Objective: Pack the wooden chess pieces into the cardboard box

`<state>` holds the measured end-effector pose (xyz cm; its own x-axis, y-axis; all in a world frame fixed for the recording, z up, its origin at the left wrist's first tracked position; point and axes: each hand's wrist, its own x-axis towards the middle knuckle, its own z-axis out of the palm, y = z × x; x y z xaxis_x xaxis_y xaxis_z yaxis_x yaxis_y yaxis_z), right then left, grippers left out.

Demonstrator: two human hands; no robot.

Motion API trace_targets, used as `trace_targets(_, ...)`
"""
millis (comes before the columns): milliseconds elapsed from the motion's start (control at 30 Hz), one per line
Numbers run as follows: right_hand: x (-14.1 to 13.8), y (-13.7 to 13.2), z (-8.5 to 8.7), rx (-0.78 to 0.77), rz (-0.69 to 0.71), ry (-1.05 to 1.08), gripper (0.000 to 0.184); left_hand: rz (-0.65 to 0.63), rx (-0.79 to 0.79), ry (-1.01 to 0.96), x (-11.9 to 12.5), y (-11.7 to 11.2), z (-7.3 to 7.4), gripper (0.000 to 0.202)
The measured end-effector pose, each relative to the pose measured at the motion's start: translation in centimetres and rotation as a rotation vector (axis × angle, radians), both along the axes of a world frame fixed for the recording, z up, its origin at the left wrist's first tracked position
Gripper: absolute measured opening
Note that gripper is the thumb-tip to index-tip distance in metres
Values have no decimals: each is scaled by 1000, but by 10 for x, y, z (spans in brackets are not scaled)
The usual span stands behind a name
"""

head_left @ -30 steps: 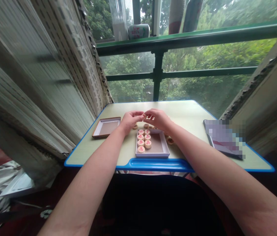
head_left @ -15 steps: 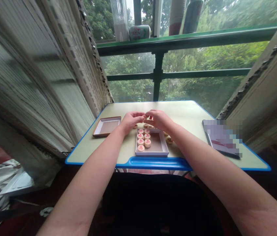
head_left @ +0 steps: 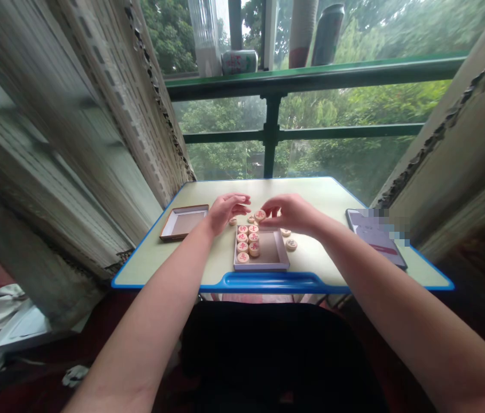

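A shallow white box (head_left: 276, 258) lies near the front edge of the desk (head_left: 337, 201), with several round wooden chess pieces (head_left: 247, 244) bearing red characters lined up in its left half. My right hand (head_left: 292, 213) hovers just behind the box and pinches one such piece (head_left: 260, 215) between thumb and fingertips. My left hand (head_left: 225, 209) is to its left, fingers loosely stretched, holding nothing. Loose pieces (head_left: 289, 243) lie on the desk beside and behind the box.
The box's brown-rimmed lid (head_left: 184, 221) lies at the desk's left. A flat dark device (head_left: 375, 241) lies at the right. Curtains hang on both sides. A can (head_left: 238, 61) and bottles stand on the green window rail (head_left: 311, 74). The desk has a blue front lip (head_left: 268, 282).
My hands, which met fingertip to fingertip over the pieces, have drawn apart. The right hand now holds a piece in plain sight, the left has opened. The camera shifted slightly.
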<state>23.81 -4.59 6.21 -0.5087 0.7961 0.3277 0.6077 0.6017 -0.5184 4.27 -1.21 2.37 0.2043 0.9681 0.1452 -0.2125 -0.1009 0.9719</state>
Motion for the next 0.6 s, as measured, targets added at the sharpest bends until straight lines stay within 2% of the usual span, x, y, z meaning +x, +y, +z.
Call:
trace_targets(67,10,-19,0,-72,69,-62,20,34,12,13,-1,1,0,26)
trace_targets(200,19,-42,-5,-148,20,-201,24,34,14,46,0,1,-1,26)
trace_targets(400,11,-39,-10,-238,-48,-353,37,41,-7,88,1,-2,1,26)
trace_targets(600,9,-34,-14,-225,-34,-431,35,43,-11,118,1,0,0,24)
